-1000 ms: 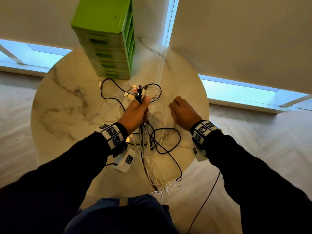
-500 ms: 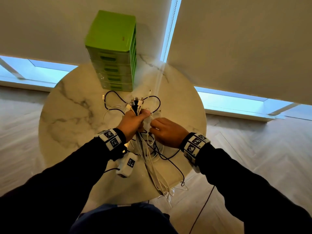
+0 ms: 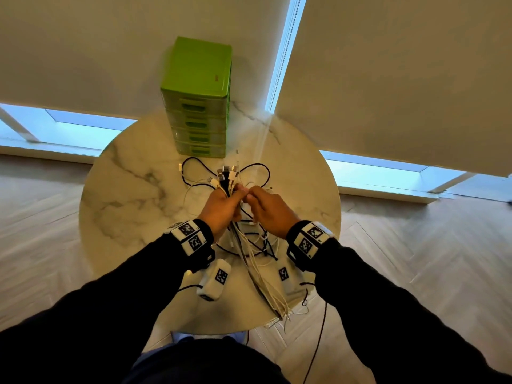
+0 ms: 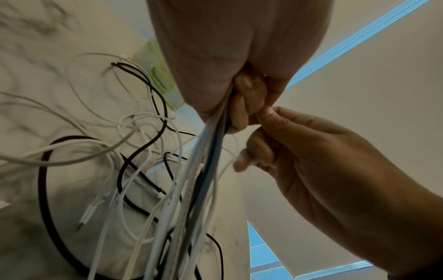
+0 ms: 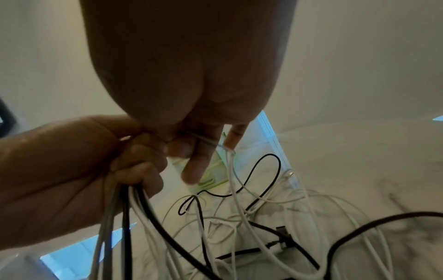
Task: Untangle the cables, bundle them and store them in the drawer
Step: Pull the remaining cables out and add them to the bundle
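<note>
My left hand [image 3: 223, 207] grips a bunch of black and white cables [image 3: 243, 253] above the round marble table [image 3: 130, 200]; their plug ends [image 3: 227, 173] fan out beyond its knuckles. The strands [image 4: 203, 170] hang down from the fist and trail off the table's near edge. My right hand [image 3: 266, 209] is pressed against the left one and pinches a thin white cable [image 5: 228, 163] between thumb and fingers [image 4: 251, 157]. More black and white loops [image 5: 263, 208] lie tangled on the marble below. The green drawer tower [image 3: 198, 106] stands at the far side, drawers closed.
Pale roller blinds [image 3: 388, 79] hang behind the table with bright window strips beneath. Wood floor [image 3: 415, 259] surrounds the table. A thin black lead [image 3: 318, 336] dangles from my right wrist toward the floor.
My right hand has come left from a spot apart on the table to meet the left hand at the bunch. The view has tilted up, showing more of the drawer tower.
</note>
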{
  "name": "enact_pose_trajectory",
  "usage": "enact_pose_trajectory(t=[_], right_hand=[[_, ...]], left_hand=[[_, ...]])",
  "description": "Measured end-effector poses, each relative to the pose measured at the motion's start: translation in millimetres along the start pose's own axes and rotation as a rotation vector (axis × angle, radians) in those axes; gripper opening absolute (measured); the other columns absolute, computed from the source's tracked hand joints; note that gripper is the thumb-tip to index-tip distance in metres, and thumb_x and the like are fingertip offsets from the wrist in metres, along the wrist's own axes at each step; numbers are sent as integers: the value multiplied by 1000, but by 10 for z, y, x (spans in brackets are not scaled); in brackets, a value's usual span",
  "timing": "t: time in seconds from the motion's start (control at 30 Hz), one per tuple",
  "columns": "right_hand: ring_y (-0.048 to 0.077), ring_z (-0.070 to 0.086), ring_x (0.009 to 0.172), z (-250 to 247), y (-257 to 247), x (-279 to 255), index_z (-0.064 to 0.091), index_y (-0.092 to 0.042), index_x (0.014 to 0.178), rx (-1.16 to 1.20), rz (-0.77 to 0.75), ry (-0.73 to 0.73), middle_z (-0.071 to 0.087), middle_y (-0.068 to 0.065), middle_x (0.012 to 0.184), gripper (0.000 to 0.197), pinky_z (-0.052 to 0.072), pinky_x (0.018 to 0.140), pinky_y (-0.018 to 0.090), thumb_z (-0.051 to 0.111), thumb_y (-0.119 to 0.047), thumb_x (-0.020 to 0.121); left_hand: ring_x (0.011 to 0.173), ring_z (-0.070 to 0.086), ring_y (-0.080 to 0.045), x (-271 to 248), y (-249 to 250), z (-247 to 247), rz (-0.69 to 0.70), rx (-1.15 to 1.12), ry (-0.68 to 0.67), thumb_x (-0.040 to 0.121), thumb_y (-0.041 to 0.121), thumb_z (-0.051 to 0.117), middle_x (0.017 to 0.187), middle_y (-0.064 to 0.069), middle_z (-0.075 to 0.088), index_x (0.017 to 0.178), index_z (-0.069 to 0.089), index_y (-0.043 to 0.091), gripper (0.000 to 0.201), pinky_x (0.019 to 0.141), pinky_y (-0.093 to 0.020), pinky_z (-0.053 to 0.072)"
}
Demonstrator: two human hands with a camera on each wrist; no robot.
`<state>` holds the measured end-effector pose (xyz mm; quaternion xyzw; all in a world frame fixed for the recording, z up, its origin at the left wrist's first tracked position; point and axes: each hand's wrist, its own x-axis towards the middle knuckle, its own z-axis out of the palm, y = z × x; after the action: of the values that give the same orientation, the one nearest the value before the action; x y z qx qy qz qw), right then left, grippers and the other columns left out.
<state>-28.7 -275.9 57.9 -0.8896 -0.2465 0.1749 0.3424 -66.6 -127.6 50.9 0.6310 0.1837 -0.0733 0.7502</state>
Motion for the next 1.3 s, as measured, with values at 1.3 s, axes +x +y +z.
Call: enact_pose_trajectory(t=[1.3], right_hand=[[31,60,80,-156,427,-157,54,-17,83,-283,302,-195,60,3,76,48,48,84,41,26,-46,107]], left_hand=[[48,22,-10,235,984,-1013,154,-332,146,103,55,36,57,8,25,73,39,23,44,45,-25,23]])
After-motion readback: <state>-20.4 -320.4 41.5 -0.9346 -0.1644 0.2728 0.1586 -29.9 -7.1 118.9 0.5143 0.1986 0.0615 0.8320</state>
